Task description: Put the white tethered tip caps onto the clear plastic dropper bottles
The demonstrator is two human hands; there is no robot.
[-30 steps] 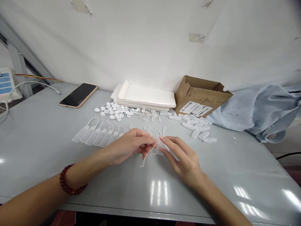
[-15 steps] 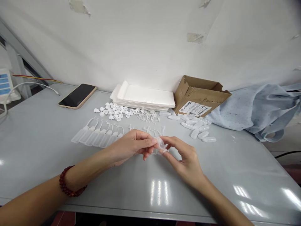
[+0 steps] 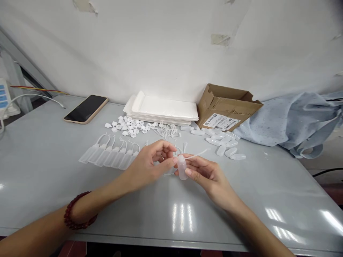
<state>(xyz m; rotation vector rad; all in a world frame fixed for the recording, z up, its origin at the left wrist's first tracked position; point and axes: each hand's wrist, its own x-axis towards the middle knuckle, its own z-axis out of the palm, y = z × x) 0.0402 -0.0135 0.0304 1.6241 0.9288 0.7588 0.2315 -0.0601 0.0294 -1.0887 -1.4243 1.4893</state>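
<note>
A small translucent plastic squeeze bottle [image 3: 182,170] stands nearly upright in my right hand [image 3: 207,175], pinched between thumb and fingers. From its top a thin white strap [image 3: 198,154] sticks out to the right. My left hand [image 3: 155,162] is at the bottle's left side, its thumb tip by the neck and its curled fingers parted from the thumb. Left of my hands lies a row of similar bottles [image 3: 108,155] with looped straps. More strapped bottles lie partly hidden behind my hands.
White caps [image 3: 131,125] and loose straps [image 3: 167,131] are heaped before a stack of white envelopes [image 3: 166,109]. Several bare bottles [image 3: 221,150] lie by a cardboard box [image 3: 230,109]. A phone [image 3: 86,109] is at back left, light-blue cloth [image 3: 289,121] at right.
The bottle has turned from tilted to nearly upright, and its strap now points right. My left fingers have loosened and spread from it; my right hand grips its body.
</note>
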